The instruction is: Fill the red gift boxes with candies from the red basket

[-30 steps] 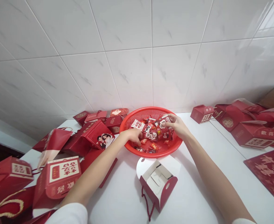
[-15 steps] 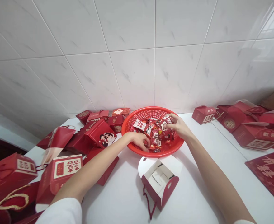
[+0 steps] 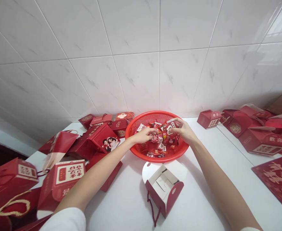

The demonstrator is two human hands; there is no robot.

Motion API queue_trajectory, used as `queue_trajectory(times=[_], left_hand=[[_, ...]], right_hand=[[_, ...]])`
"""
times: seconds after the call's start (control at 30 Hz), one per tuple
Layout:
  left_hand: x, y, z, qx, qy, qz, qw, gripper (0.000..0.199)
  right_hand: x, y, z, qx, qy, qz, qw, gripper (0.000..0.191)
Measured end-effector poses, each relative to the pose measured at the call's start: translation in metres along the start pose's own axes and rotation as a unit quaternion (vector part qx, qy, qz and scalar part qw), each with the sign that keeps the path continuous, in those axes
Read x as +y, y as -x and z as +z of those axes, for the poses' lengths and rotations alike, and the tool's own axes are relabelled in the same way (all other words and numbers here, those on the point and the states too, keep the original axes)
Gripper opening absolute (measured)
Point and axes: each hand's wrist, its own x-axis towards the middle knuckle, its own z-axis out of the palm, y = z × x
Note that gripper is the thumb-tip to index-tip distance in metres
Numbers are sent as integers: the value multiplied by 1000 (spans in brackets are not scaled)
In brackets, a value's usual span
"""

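Observation:
A red plastic basket point(image 3: 157, 158) stands near the wall with wrapped candies point(image 3: 162, 147) in it. My left hand point(image 3: 145, 134) reaches over its left side, its thumb and fingers closed round a small red candy packet point(image 3: 154, 138). At the right side of the basket, my right hand point(image 3: 183, 130) has its thumb and fingers on a dark red candy packet point(image 3: 170, 127). In front of the basket is an open red gift box point(image 3: 163, 189), white inside, with a dark red cord hanging from it.
Many red gift boxes point(image 3: 70, 173) crowd the left side of the white table point(image 3: 121, 208). More boxes point(image 3: 263, 141) are grouped at the right, with a flat red printed piece point(image 3: 277, 179) before them. Behind the table rises a tiled wall point(image 3: 136, 80).
My left hand has moved up and away from the basket's near rim toward the middle of the candies, and a small packet now shows at its fingertips. My right hand has hardly moved.

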Motion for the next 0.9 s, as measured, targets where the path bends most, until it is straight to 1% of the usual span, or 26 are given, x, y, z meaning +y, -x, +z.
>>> queue_trajectory(times=[0.1, 0.33, 0.4, 0.47, 0.57, 0.67, 0.73, 0.9], left_hand=[[1, 1, 0, 24, 26, 4, 999, 51], [4, 3, 0, 29, 54, 18, 998, 45], [4, 3, 0, 40, 64, 24, 997, 41], [3, 2, 0, 65, 80, 32, 994, 35], [3, 0, -1, 127, 109, 50, 985, 27], [3, -1, -4, 179, 129, 51, 974, 25], [4, -1, -6, 182, 140, 43, 972, 26], [2, 0, -8, 161, 167, 26, 972, 29]], right_hand=[[0, 0, 0, -1, 6, -10, 1000, 39], [3, 0, -3, -4, 7, -13, 1000, 38], [3, 0, -3, -4, 8, -12, 1000, 39], [3, -1, -2, -3, 4, -10, 1000, 39], [3, -1, -2, -2, 1, -12, 1000, 39], [3, -2, -2, 3, 5, -16, 1000, 39], [3, -2, -1, 5, 6, -16, 1000, 39], [2, -1, -1, 0, 5, -16, 1000, 38]])
